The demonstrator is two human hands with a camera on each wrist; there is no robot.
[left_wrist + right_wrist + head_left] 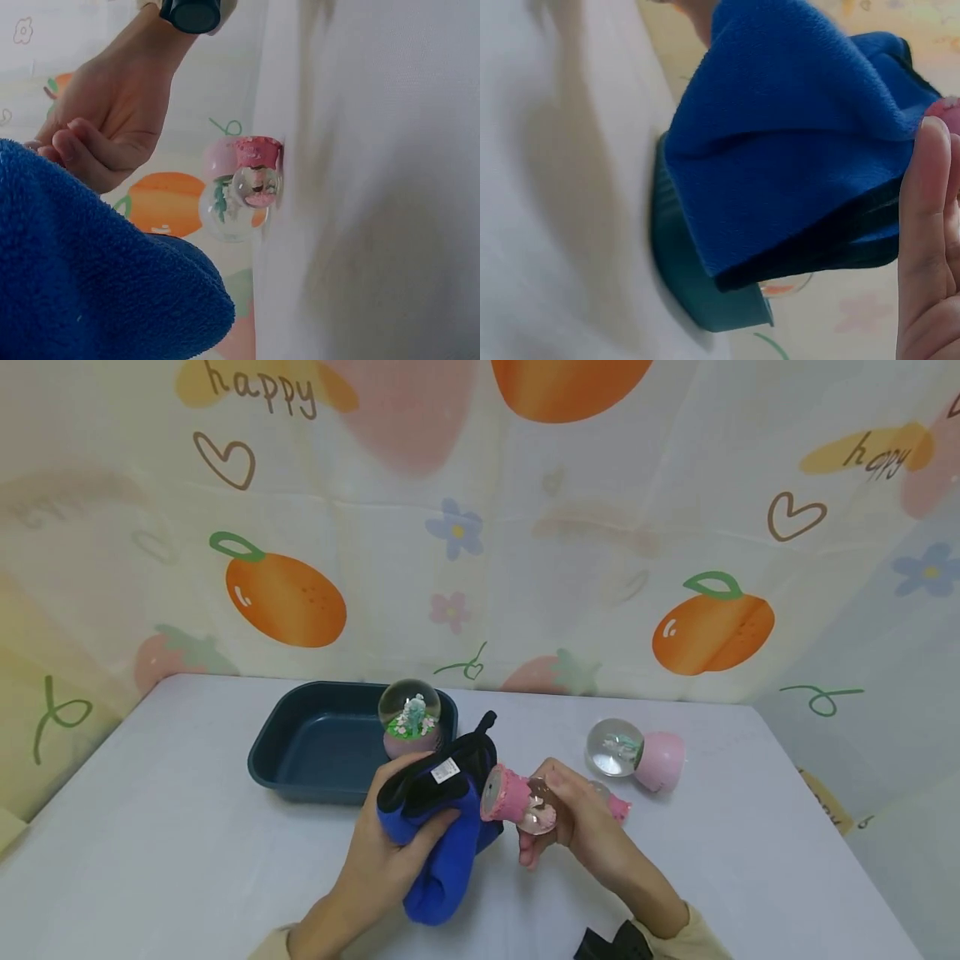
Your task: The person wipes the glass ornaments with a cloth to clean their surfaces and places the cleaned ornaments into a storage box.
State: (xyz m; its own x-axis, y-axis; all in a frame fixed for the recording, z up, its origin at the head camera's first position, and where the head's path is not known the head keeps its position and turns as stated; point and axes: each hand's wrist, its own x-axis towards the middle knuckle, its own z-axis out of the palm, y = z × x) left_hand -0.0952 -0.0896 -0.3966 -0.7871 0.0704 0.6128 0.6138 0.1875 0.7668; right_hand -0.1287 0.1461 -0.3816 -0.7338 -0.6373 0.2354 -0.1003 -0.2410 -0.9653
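My left hand (378, 852) grips a folded blue towel (450, 872) with black edging and a white label. In my right hand (581, 810) is a small snow globe (512, 795) with a pink base, pinched by its glass ball. Its base points left, right at the towel's edge. The towel (795, 135) fills much of the right wrist view, with the pink base (949, 114) at the right border beside my fingers (926, 225). In the left wrist view, my right hand (112, 127) appears behind the towel (105, 262); the held globe is hidden there.
A dark teal tray (315, 793) stands at the back left, with a snow globe (411, 718) upright at its right end. A larger pink-based globe (660, 762) lies on its side at the right. Another small pink globe (619, 808) is partly hidden behind my right hand.
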